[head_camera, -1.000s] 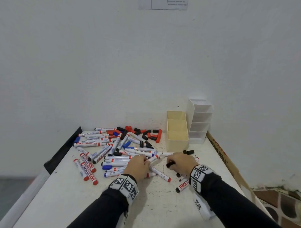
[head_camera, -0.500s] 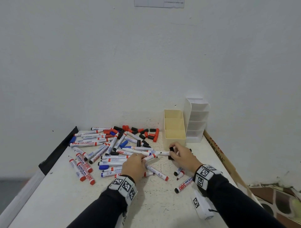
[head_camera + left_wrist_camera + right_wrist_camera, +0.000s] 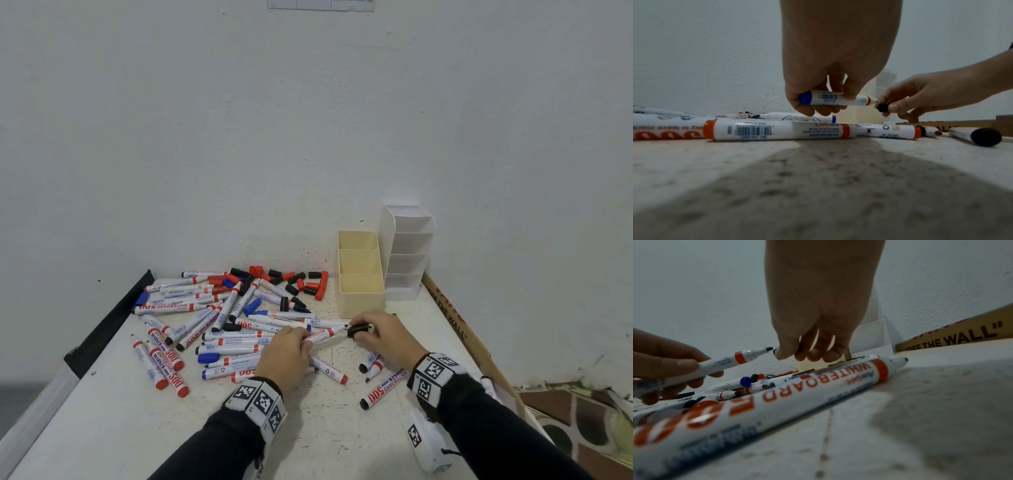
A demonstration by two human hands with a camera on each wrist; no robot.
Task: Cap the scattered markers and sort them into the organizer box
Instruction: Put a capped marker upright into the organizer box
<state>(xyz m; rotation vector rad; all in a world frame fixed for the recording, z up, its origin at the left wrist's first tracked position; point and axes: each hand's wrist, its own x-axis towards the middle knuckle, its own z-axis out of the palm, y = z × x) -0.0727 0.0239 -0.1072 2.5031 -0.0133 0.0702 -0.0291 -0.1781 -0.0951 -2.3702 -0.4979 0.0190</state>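
Note:
My left hand grips an uncapped white marker just above the table, its black tip pointing right. The same marker shows a blue end plug in the left wrist view; in the right wrist view the marker has an orange collar. My right hand pinches a black cap just off that tip; cap and tip are a small gap apart. The cap sits between thumb and finger. The cream organizer box stands just behind my right hand. Many loose markers and caps lie to the left.
A white tiered organizer stands right of the cream box against the wall. A cardboard strip printed "OFF THE WALL" lines the table's right edge. Uncapped markers lie under my right wrist. A black bar runs along the left edge.
My right hand picked up a black cap near the cream box and brought it left to the marker's tip. My left hand lifted the marker slightly and angled it toward the cap.

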